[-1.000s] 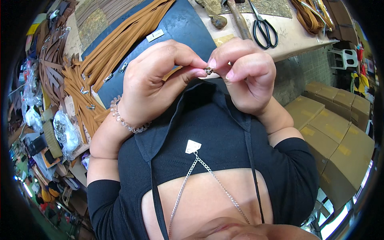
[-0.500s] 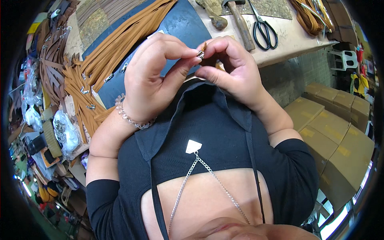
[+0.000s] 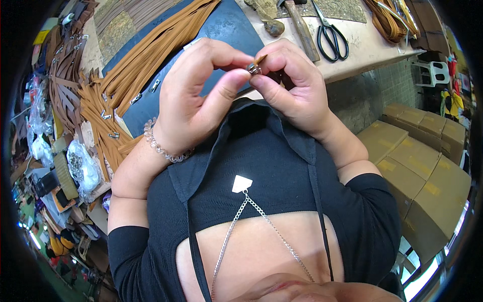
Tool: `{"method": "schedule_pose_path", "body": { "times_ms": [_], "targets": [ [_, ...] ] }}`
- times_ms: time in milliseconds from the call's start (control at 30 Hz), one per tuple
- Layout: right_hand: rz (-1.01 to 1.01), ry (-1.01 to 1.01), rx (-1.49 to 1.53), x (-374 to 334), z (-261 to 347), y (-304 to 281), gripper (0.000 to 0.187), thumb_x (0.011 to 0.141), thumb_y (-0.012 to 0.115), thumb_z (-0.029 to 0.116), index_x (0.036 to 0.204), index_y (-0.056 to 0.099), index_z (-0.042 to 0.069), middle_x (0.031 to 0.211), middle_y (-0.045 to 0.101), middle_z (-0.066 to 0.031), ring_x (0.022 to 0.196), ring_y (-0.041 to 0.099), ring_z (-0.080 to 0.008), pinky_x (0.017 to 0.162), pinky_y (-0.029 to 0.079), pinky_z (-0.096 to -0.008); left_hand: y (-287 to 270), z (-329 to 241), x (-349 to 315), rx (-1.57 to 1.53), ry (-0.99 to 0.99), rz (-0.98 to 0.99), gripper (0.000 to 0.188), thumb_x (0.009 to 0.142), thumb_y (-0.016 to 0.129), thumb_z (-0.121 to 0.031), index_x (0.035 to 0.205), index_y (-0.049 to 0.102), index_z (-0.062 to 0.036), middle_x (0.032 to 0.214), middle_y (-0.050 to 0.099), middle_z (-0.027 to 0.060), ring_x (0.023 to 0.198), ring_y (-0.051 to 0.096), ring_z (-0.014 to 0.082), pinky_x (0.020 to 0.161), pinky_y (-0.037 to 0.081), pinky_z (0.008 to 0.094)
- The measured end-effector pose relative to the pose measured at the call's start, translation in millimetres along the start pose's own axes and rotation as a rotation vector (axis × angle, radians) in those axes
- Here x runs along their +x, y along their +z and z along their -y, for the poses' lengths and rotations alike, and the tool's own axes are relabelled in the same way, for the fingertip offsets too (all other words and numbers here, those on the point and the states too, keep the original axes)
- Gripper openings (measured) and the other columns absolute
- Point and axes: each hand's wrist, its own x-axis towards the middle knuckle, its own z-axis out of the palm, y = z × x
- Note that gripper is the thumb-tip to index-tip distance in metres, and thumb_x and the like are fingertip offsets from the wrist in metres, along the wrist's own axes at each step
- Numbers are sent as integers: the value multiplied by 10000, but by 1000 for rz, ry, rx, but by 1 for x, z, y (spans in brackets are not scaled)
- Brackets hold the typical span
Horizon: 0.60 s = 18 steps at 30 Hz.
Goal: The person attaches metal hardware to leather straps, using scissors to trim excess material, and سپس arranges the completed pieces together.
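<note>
Small metal piece between left hand and right hand

The metal piece sits where the fingertips meet, above the near edge of a blue mat; its exact shape is mostly covered. The left thumb and index finger pinch it from one side. The right thumb and index finger close around it and a brown leather end; how far that runs into the shaded palm cannot be made out. The left hand partly hides a white label. Beyond lie a bundle of brown strips, cut off by the upper edge, a hammer with its head cropped, and black-handled scissors, tips out of frame.
</note>
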Motion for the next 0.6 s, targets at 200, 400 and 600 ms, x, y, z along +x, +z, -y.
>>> {"method": "schedule_pose_path", "body": {
  "times_ms": [200,400,600],
  "targets": [
    [-4,-83,-220,2,2,4,147,774,742,41,858,628,7,890,583,-110,810,595,-240,736,491,-308,-5,9,-1,20,-92,193,213,843,605,131,1029,634,30,997,608,86,886,619,156,810,512,261],
    [0,-50,-270,1,-8,12,143,768,738,46,815,612,-4,891,593,-116,805,596,-275,719,491,-338,6,15,-6,98,-127,98,261,693,571,140,900,616,-13,825,607,108,772,633,270,676,507,346],
    [-94,-71,-355,6,-21,16,87,750,688,11,775,606,-3,943,583,-137,851,588,-308,741,483,-371,20,31,-9,260,190,-55,259,683,549,130,885,599,-24,803,604,106,749,607,302,678,494,368]
  ]
}}
